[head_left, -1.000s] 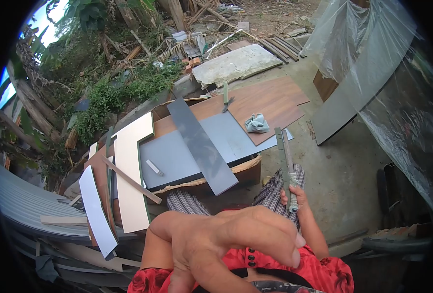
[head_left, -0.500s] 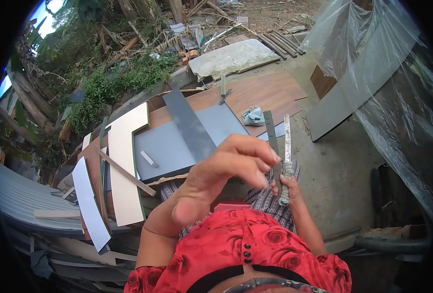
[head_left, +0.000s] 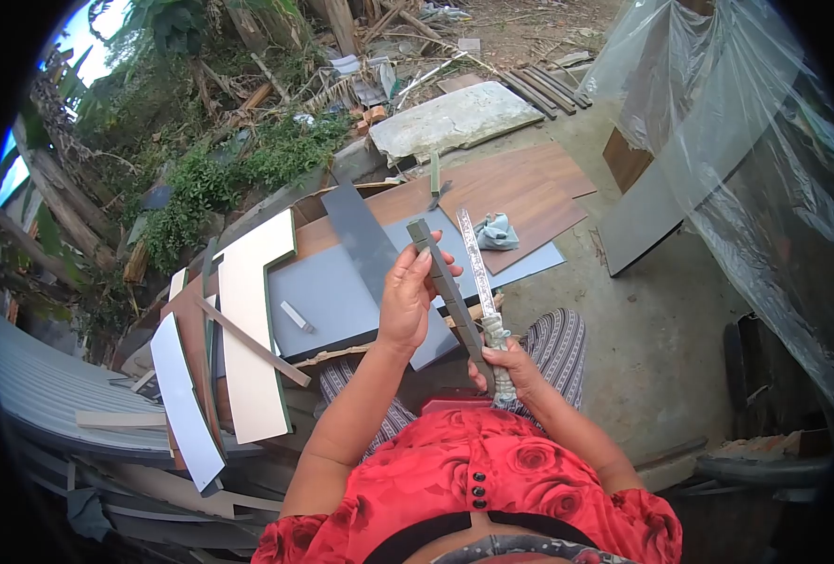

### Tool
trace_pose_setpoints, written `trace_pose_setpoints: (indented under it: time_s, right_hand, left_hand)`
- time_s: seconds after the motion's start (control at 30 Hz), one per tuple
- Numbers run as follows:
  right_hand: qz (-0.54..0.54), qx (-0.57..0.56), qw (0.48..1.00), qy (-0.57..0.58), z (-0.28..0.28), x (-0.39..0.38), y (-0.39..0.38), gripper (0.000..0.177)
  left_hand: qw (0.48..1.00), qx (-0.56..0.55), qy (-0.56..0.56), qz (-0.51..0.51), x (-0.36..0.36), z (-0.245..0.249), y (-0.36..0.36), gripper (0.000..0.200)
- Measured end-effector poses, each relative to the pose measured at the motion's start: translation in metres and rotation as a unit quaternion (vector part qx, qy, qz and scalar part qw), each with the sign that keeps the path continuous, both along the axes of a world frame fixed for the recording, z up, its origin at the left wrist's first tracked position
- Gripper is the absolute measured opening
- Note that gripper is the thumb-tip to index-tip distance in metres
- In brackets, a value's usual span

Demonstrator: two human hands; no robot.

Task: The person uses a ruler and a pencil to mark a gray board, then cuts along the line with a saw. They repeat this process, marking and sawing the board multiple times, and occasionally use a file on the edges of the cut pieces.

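My left hand (head_left: pixel 409 299) is closed around the upper part of a narrow dark grey strip (head_left: pixel 452 299) with crosswise marks along it. My right hand (head_left: pixel 511 368) grips the wrapped handle of a long, pale-bladed knife (head_left: pixel 478 268), whose blade points up and away from me. The lower end of the strip also rests at the fingers of my right hand, so strip and knife lie side by side, slightly apart at the top. Beyond them a crumpled light-blue cloth (head_left: pixel 498 232) lies on a wood-grain board (head_left: pixel 537 214).
A blue-grey panel (head_left: pixel 328 287) lies before me with a small whitish block (head_left: pixel 297 316) on it. Cream board offcuts (head_left: pixel 248 362) and a white strip (head_left: pixel 184 399) are at left. Plastic sheeting (head_left: pixel 718 160) hangs at right beside a leaning grey panel (head_left: pixel 647 221).
My left hand has dropped from its raised position near the camera and now holds the strip. My right hand, with knife and strip, has moved left toward the middle.
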State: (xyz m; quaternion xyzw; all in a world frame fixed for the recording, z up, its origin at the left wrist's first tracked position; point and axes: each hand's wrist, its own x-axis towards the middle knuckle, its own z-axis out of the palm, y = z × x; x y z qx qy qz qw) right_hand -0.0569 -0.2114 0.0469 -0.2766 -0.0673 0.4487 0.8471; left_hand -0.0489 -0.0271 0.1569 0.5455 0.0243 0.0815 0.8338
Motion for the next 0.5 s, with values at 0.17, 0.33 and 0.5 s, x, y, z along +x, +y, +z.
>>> trace_pose_setpoints:
  time_s: [0.17, 0.33, 0.5]
  right_hand:
    - [-0.027, -0.076, 0.996, -0.042, 0.001, -0.005, 0.006, 0.022]
    - [-0.064, -0.143, 0.979, -0.129, -0.009, -0.014, 0.017, 0.023]
    - [-0.15, -0.215, 0.928, -0.264, -0.016, -0.018, 0.016, 0.023]
  left_hand:
    - [0.992, -0.119, -0.041, -0.003, -0.005, -0.012, 0.003, 0.041]
    - [0.98, -0.196, -0.033, 0.031, -0.004, -0.023, 0.008, 0.042]
    - [0.969, -0.242, -0.04, -0.006, 0.0, -0.02, 0.042, 0.04]
